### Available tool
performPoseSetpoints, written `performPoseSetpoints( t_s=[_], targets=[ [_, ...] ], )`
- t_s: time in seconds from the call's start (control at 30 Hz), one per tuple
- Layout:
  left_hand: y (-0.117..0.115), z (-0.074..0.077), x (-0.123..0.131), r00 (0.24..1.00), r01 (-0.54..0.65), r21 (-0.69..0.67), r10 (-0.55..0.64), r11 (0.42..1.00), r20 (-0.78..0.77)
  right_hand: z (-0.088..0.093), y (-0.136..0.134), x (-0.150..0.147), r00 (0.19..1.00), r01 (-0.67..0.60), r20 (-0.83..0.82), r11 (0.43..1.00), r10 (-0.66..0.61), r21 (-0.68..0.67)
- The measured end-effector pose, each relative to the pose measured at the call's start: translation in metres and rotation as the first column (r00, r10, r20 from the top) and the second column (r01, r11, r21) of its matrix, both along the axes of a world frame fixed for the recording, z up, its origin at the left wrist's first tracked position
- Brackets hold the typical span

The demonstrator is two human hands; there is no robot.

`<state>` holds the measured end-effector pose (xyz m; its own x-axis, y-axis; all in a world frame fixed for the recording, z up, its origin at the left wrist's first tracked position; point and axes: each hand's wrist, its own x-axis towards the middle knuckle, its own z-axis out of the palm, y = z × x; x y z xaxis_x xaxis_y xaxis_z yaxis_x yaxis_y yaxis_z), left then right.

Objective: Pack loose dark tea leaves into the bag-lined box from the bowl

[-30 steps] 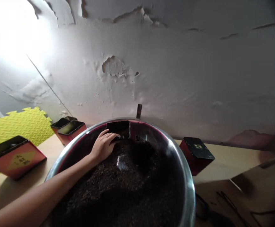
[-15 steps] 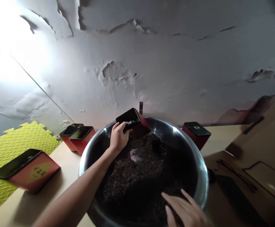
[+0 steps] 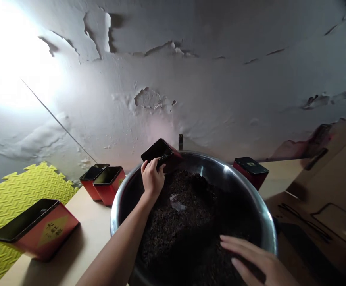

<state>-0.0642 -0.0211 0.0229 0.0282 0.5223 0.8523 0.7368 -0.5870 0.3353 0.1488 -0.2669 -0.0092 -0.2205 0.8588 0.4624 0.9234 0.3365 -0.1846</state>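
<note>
A tin (image 3: 160, 147) is gripped by the left hand (image 3: 152, 176), the fingers closed over its near edge. It is held tilted at the far left rim of the bowl (image 3: 115, 214), with its dark opening turned toward the camera. The bowl is filled with loose dark leaves (image 3: 164, 238), on which a pale, shiny scrap (image 3: 178, 204) is seen. The right hand (image 3: 256, 258) is held over the near right part of the bowl, its fingers stretched out and the thumb set a little apart; whether the leaves are touched by it cannot be told.

To the left, two tins (image 3: 112, 184) are placed side by side on the table (image 3: 92, 230), close to the bowl. Nearer, a labelled tin (image 3: 52, 234) is set beside a yellow mat (image 3: 27, 186). Beyond the bowl's right rim, a dark-topped tin (image 3: 252, 169) is seen near the wall (image 3: 220, 99).
</note>
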Motion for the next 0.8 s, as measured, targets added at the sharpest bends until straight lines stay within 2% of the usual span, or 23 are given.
performPoseSetpoints(
  t_s=[0.1, 0.17, 0.2, 0.27, 0.33, 0.4, 0.47, 0.57, 0.63, 0.8],
  targets=[
    [0.006, -0.001, -0.007, 0.999, -0.047, -0.003, 0.047, 0.999, 0.021, 0.033, 0.045, 0.01, 0.992, -0.108, -0.071, 0.989, 0.101, -0.102],
    [0.01, -0.001, -0.01, 0.997, -0.071, 0.001, 0.071, 0.997, 0.036, 0.042, 0.094, 0.018, 0.981, -0.195, -0.048, 0.969, 0.19, -0.152],
    [0.012, -0.002, -0.012, 0.995, -0.087, 0.008, 0.086, 0.996, 0.047, 0.04, 0.122, 0.023, 0.973, -0.231, -0.026, 0.961, 0.23, -0.15],
    [0.016, -0.002, -0.013, 0.991, -0.117, 0.018, 0.115, 0.993, 0.064, 0.026, 0.179, 0.034, 0.956, -0.279, 0.044, 0.948, 0.289, -0.15],
    [0.019, -0.003, -0.015, 0.987, -0.141, 0.022, 0.139, 0.99, 0.076, 0.002, 0.232, 0.048, 0.918, -0.35, 0.138, 0.923, 0.372, -0.162],
    [0.022, -0.004, -0.015, 0.985, -0.151, 0.021, 0.149, 0.988, 0.086, -0.026, 0.275, 0.061, 0.852, -0.431, 0.217, 0.874, 0.476, -0.225],
    [0.025, -0.005, -0.016, 0.984, -0.151, 0.028, 0.148, 0.988, 0.097, -0.053, 0.306, 0.073, 0.856, -0.418, 0.238, 0.886, 0.459, -0.202],
    [0.028, -0.006, -0.017, 0.986, -0.141, 0.038, 0.137, 0.989, 0.092, -0.086, 0.336, 0.083, 0.877, -0.39, 0.242, 0.909, 0.415, -0.145],
    [0.029, -0.006, -0.017, 0.986, -0.142, 0.037, 0.138, 0.989, 0.09, -0.101, 0.348, 0.084, 0.863, -0.435, 0.227, 0.892, 0.452, -0.122],
    [0.032, -0.005, -0.016, 0.986, -0.139, 0.016, 0.137, 0.99, 0.09, -0.118, 0.365, 0.064, 0.864, -0.486, 0.109, 0.871, 0.491, -0.073]
  ],
)
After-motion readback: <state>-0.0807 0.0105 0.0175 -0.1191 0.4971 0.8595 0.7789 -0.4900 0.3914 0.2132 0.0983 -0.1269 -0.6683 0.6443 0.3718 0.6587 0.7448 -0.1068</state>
